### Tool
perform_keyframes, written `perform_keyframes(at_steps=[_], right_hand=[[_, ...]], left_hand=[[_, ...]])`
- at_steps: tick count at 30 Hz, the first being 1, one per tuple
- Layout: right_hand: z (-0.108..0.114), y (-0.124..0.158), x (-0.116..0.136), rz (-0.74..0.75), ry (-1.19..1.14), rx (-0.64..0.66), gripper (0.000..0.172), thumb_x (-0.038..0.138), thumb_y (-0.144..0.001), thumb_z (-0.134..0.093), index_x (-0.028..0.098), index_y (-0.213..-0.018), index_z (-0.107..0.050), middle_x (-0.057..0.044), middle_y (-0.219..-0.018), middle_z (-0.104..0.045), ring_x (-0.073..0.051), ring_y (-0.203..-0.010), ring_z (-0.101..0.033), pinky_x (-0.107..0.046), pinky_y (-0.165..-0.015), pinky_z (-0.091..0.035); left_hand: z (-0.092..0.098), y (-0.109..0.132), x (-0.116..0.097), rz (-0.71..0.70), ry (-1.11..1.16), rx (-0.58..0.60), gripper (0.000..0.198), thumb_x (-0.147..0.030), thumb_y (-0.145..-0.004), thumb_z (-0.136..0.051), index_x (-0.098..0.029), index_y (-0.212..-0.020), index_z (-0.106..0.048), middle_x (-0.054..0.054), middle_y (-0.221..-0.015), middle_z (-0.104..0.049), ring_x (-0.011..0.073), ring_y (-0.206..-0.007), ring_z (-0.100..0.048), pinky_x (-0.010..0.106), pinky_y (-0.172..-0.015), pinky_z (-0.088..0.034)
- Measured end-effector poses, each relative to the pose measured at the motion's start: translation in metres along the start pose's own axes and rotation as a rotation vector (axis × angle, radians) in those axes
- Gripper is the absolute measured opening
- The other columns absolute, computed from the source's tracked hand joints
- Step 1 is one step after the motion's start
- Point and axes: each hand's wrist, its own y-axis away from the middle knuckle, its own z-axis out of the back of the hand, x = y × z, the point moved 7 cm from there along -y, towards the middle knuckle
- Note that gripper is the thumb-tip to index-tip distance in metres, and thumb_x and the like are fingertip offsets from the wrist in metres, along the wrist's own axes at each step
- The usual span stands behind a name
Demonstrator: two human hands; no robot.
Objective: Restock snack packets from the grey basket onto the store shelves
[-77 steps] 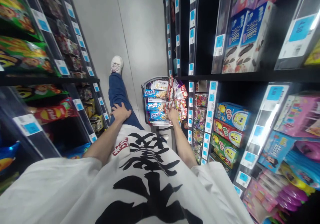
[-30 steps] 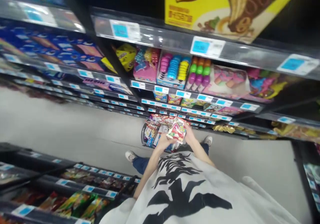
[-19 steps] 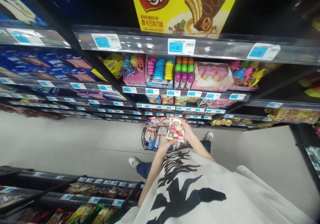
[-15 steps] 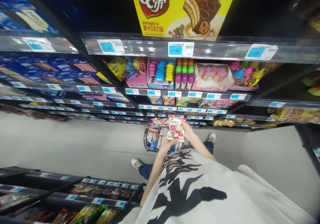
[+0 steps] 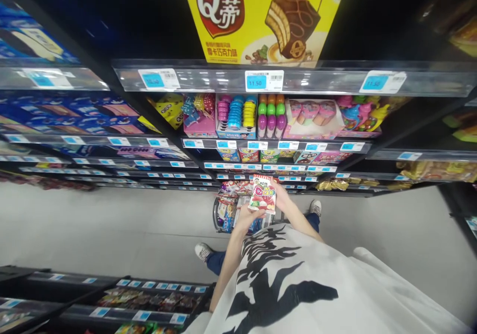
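Gripping the candy packet (image 5: 263,195), the right hand (image 5: 283,200) sits half hidden.

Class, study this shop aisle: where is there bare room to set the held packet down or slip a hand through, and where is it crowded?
Bare floor lies left of the basket and again right of the right shoe. The basket is crammed, and the sweets shelf above the packet is filled. Dark gaps beside the yellow box look free, perhaps.
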Motion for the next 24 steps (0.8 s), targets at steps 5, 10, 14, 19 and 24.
perform_keyframes(at_steps=[5, 10, 14, 19, 24], right_hand=[[0.012, 0.003, -0.003, -0.069, -0.043, -0.035, 0.030, 0.043, -0.096, -0.059, 0.015, -0.102, -0.069, -0.010, -0.091, -0.078, -0.023, -0.079, -0.074, -0.037, -0.079, -0.061], [0.019, -0.008, 0.000, -0.077, -0.158, -0.089, 0.024, 0.033, -0.101, -0.049, 0.017, -0.100, -0.066, -0.008, -0.090, -0.078, -0.021, -0.081, -0.074, -0.036, -0.083, -0.061], [0.015, -0.013, 0.002, -0.063, -0.123, -0.055, 0.021, 0.036, -0.099, -0.054, 0.018, -0.100, -0.065, -0.007, -0.093, -0.078, -0.021, -0.082, -0.074, -0.036, -0.082, -0.061], [-0.005, -0.003, -0.013, -0.145, -0.050, 0.048, 0.032, 0.044, -0.098, -0.054, 0.015, -0.105, -0.066, -0.010, -0.090, -0.077, -0.025, -0.089, -0.074, -0.039, -0.084, -0.060], [-0.024, 0.009, -0.005, -0.088, 0.089, 0.247, 0.037, 0.051, -0.094, -0.060, 0.018, -0.106, -0.070, -0.009, -0.103, -0.076, -0.024, -0.104, -0.070, -0.036, -0.089, -0.057]], left_hand=[[-0.008, -0.005, 0.007, 0.028, -0.029, 0.012, 0.064, -0.041, -0.047, -0.096, -0.013, -0.099, -0.070, 0.010, -0.092, -0.077, 0.0255, -0.082, -0.073, 0.038, -0.076, -0.061], [-0.005, -0.002, 0.007, -0.141, -0.116, -0.042, 0.094, -0.037, -0.060, -0.090, -0.019, -0.142, -0.048, 0.014, -0.115, -0.072, 0.0256, -0.099, -0.072, 0.042, -0.093, -0.057], [0.001, 0.015, -0.018, -0.518, -0.574, -0.206, 0.086, -0.022, -0.077, -0.075, -0.027, -0.154, -0.038, 0.014, -0.159, -0.039, 0.0320, -0.147, -0.038, 0.047, -0.119, -0.037], [-0.013, 0.022, -0.031, -0.697, -0.926, -0.145, 0.072, -0.005, -0.079, -0.058, -0.027, -0.148, -0.050, 0.007, -0.165, -0.029, 0.0295, -0.156, -0.017, 0.053, -0.128, -0.015], [-0.009, 0.019, -0.035, -0.583, -0.595, -0.169, 0.065, -0.016, -0.081, -0.064, -0.028, -0.145, -0.055, 0.006, -0.160, -0.039, 0.0287, -0.152, -0.029, 0.046, -0.126, -0.023]])
